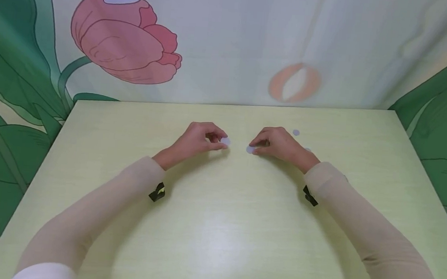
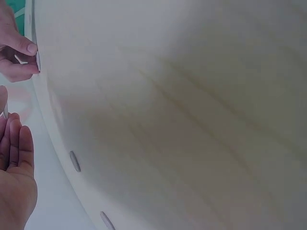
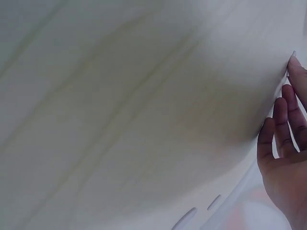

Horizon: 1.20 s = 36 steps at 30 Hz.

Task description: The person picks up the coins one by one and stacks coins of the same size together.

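Note:
In the head view, my left hand (image 1: 201, 138) pinches a small pale round disc (image 1: 225, 141) between thumb and fingers, over the far half of the table. Facing it across a short gap, my right hand (image 1: 280, 143) pinches a second pale disc (image 1: 250, 149) at its fingertips. Another disc (image 1: 296, 132) lies on the table beyond the right hand, and one more (image 1: 307, 149) is partly hidden by the right wrist. The left wrist view shows the left hand (image 2: 17, 165) and two discs on the table, the nearer-to-hand disc (image 2: 75, 161) among them.
Both hands are over a pale wood-grain table (image 1: 216, 227). Behind its far edge hangs a curtain (image 1: 232, 38) printed with flowers and leaves. A small black device (image 1: 157, 192) sits under the left cuff, and another black device (image 1: 310, 196) under the right.

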### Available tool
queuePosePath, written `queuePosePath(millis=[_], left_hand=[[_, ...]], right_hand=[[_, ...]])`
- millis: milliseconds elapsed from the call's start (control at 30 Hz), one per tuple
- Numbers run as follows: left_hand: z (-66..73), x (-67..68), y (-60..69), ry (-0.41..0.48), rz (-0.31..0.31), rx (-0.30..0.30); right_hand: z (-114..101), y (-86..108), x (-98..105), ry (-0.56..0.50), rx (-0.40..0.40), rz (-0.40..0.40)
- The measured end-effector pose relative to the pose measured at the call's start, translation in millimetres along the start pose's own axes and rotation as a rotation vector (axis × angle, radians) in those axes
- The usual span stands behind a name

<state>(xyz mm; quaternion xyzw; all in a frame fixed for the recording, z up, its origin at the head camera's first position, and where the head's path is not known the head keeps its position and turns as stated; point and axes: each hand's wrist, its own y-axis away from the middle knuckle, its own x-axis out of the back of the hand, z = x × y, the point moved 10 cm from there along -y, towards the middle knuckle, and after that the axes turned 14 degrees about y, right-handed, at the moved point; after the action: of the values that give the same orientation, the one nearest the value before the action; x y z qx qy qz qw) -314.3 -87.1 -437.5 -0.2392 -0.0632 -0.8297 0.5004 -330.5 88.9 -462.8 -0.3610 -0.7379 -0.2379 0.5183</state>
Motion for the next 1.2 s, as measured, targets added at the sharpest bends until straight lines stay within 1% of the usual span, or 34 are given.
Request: queuePosePath(millis=[233, 433, 600, 733, 900, 967, 1200], left_hand=[[6.5, -3.6, -5.9, -0.014, -0.008, 0.018], [5.3, -9.8, -11.7, -0.025, -0.015, 0.010], [8.3, -15.9, -16.3, -0.047, -0.016, -0.007], [11.1, -21.5, -20.1, -0.056, -0.021, -0.032], [11.4, -27.9, -23.2, -0.058, -0.032, -0.052], [10.5, -30.2, -23.8, -0.059, -0.036, -0.050], [7.1, -38.5, -26.0, -0.062, -0.055, -0.014]], right_hand=[[-3, 2.9, 3, -0.010, -0.019, 0.000], [-1, 2.7, 2, -0.043, -0.022, 0.016], [3, 1.7, -2, -0.077, -0.032, 0.019], [4, 2.1, -2, -0.092, -0.039, 0.019], [5, 3.4, -1, -0.111, -0.059, 0.011], [6, 3.3, -1, -0.115, -0.064, 0.010], [4, 3.7, 1, -0.122, -0.062, 0.011]])
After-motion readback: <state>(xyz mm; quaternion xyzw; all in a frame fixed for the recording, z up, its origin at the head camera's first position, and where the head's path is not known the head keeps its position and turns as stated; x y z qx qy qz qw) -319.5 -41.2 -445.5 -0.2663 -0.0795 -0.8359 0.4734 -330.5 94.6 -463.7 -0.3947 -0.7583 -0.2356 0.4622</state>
